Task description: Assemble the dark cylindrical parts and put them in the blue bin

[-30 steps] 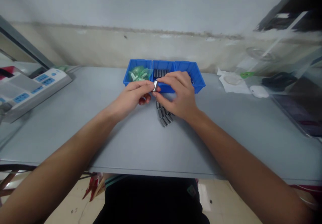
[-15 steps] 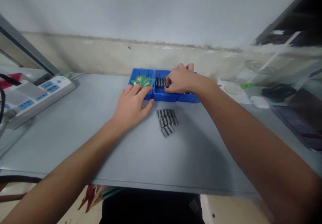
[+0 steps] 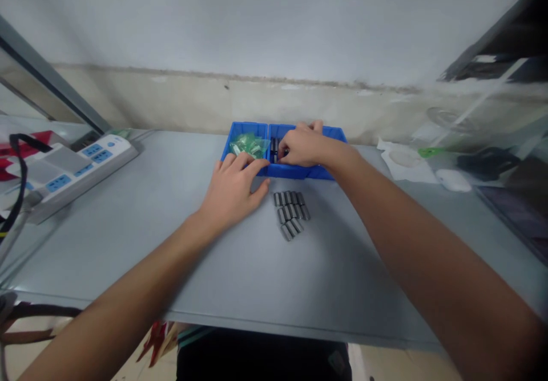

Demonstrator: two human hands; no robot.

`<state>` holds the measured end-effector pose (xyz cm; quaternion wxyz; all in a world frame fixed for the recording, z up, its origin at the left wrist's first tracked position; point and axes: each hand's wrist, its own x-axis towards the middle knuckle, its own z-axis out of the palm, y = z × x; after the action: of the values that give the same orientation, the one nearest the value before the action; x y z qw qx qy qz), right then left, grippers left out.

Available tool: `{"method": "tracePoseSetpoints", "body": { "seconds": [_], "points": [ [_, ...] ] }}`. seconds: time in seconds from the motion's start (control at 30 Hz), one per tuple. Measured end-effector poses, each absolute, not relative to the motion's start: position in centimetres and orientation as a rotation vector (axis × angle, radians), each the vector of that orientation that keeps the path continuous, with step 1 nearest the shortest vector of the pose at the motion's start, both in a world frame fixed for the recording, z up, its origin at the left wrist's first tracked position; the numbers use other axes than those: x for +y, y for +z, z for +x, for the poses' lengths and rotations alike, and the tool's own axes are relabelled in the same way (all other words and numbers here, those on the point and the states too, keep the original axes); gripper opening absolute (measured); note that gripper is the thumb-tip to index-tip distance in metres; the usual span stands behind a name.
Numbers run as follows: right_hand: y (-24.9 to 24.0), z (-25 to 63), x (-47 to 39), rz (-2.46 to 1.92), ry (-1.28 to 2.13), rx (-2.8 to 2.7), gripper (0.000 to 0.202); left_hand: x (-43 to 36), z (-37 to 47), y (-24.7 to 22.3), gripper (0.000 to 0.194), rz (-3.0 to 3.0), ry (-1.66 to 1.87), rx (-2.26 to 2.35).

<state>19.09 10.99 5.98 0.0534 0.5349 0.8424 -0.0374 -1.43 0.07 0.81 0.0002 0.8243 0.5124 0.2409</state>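
Note:
My left hand [image 3: 233, 187] lies at the front of the left blue bin [image 3: 226, 148], fingers apart, fingertips against its front rim; it holds nothing. That bin has green and clear plastic packets [image 3: 249, 144] in it. My right hand [image 3: 302, 145] reaches into the adjoining blue bin [image 3: 285, 171], thumb and forefinger pinched on a small metal cylinder, mostly hidden by the fingers. Beside those fingertips, dark metal cylinders [image 3: 274, 145] stand in a row. On the table in front of the bins lie several grey metal cylinders [image 3: 291, 212], grouped in three rows.
A white power strip [image 3: 85, 169] with cables lies at the left of the grey table [image 3: 171, 152]. To the right are a white paper [image 3: 405, 161], a white mouse-like object [image 3: 454, 180] and a dark flat device [image 3: 514, 215]. A wall [image 3: 188, 95] stands behind the bins.
My right hand has shifted slightly left inside the bin, closer to the standing row, and now covers more of it. My left hand stays at the rim. The whole view has shifted slightly.

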Motion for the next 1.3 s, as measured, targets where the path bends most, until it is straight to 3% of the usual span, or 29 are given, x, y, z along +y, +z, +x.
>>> {"method": "tracePoseSetpoints", "body": {
  "seconds": [0.53, 0.7, 0.83, 1.03, 1.17, 1.23, 1.3],
  "points": [
    [5.5, 18.3, 11.9, 1.612, -0.065, 2.577, 0.024, -0.2, -1.4, 1.3, 0.048, 2.620, 0.690, 1.534],
    [7.4, 19.2, 10.1, 1.797, -0.095, 2.683, 0.025, -0.4, -1.3, 1.9, 0.040, 2.557, 0.815, 1.284],
    [8.6, 20.5, 5.6, 1.920, -0.045, 3.023, 0.024, -0.7, -1.2, 2.1, 0.033, 2.574, 0.620, 1.108],
    [5.5, 22.2, -0.8, 1.912, -0.242, 3.078, 0.014, -0.7, -1.1, 1.3, 0.034, 2.621, 0.445, 1.043],
    [4.4, 23.3, -1.9, 1.736, -0.607, 2.824, 0.010, -0.6, -1.1, 1.2, 0.030, 2.582, 0.493, 0.980],
    [4.9, 23.3, -2.3, 1.629, -0.697, 2.754, 0.017, -0.5, -1.2, 1.3, 0.028, 2.577, 0.498, 0.971],
    [5.5, 22.9, -3.0, 1.605, -0.665, 2.668, 0.038, -0.4, -1.2, 1.3, 0.027, 2.590, 0.509, 0.986]
  ]
}}
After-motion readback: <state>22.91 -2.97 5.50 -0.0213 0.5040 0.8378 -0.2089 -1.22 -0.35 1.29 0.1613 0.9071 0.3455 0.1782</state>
